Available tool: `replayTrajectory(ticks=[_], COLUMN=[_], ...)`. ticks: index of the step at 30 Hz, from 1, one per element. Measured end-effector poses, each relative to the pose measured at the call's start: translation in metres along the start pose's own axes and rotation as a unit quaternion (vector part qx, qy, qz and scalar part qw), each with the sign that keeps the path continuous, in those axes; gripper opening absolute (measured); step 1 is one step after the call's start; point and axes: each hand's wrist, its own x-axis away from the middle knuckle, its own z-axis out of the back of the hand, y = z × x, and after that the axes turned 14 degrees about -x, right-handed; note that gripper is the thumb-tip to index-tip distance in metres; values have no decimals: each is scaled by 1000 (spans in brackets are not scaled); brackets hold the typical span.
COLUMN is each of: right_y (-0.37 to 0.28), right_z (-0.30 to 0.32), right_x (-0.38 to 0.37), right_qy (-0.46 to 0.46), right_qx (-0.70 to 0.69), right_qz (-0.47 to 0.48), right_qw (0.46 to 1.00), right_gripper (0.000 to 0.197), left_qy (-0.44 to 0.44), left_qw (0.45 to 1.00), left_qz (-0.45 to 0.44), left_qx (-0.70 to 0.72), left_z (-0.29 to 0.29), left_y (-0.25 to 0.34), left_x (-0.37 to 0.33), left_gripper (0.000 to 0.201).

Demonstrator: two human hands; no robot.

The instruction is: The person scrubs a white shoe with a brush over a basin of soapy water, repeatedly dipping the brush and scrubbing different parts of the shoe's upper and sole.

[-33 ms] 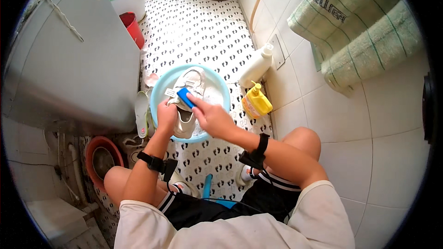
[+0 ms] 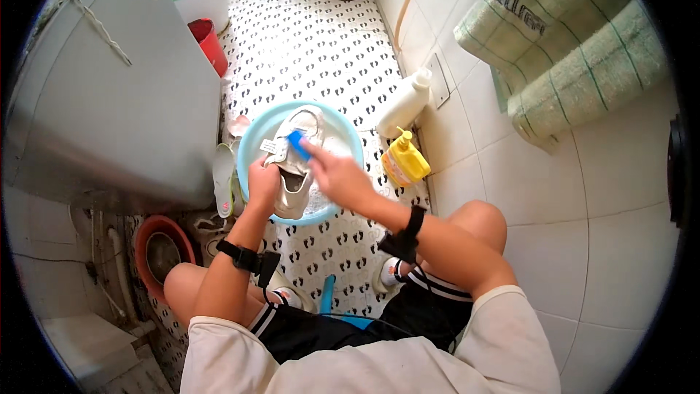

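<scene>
A light-blue basin [image 2: 245,140] with suds in it stands on the floor before me. Over it a white shoe [image 2: 305,118] is tilted, its toe away from me and its heel opening toward me. My left hand [image 2: 264,184] is closed on the side of the shoe near the opening. A blue scrub brush [image 2: 298,144] is gripped in my right hand [image 2: 340,176] and lies against the upper around the tongue; its underside is hidden. Motion smears the right hand a little. A white tag [image 2: 268,147] sticks out beside the brush.
Right of the basin stand a white bottle [image 2: 405,106] and a yellow pump bottle [image 2: 405,163] by the tiled wall. Insoles [image 2: 223,179] lie to its left, near a metal-sided appliance [image 2: 138,102]. A red-brown bucket [image 2: 149,277] sits lower left. A towel [image 2: 576,44] hangs at right.
My right hand has moved the brush slightly away from me and to the right along the shoe. The left hand and the shoe have hardly moved.
</scene>
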Motion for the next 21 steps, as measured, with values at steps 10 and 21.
replayTrajectory(ticks=[10, 21], right_y=[4, 8], right_z=[8, 10], right_x=[-13, -19], right_qy=[54, 137], right_qx=[33, -10], right_qz=[-6, -10], right_qw=[998, 991], right_gripper=[43, 45], left_qy=[20, -19], left_qw=[999, 998], left_qz=[12, 33], left_qx=[-39, 49], left_z=[4, 5], left_y=[-8, -15], left_x=[-6, -11], left_gripper=[32, 34])
